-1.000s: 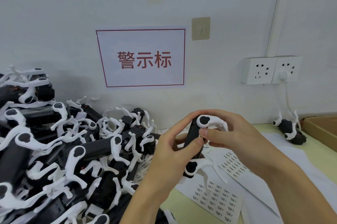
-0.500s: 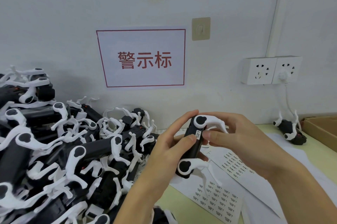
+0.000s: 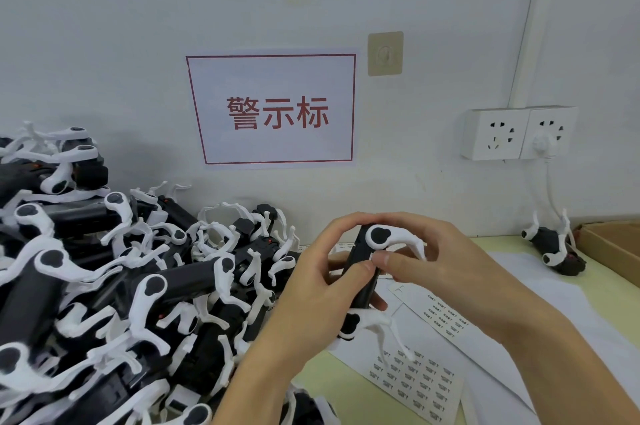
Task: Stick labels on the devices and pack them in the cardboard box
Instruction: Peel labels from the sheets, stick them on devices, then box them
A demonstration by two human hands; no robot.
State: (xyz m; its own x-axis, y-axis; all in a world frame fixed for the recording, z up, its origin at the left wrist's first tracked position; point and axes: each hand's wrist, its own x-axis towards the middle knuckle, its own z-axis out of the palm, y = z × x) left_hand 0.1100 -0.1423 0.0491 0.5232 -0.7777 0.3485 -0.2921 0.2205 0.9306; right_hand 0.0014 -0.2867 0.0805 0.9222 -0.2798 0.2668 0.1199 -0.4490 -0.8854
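Head view, left hand [image 3: 311, 289] and right hand [image 3: 440, 262] both gripping black-and-white device [image 3: 363, 272], thumbs pressing its side

This looks like a small assembly or packing workshop. Left of the hands, a big heap of identical black-and-white devices [image 3: 114, 286] is piled on a pale workbench [image 3: 332, 386]. Below and right of the hands lie printed label sheets [image 3: 415, 386]. Above the hands, a red-bordered sign [image 3: 273, 109] is stuck to the plain wall, with wall sockets [image 3: 519, 133] and a cardboard box [image 3: 613, 248] farther right.
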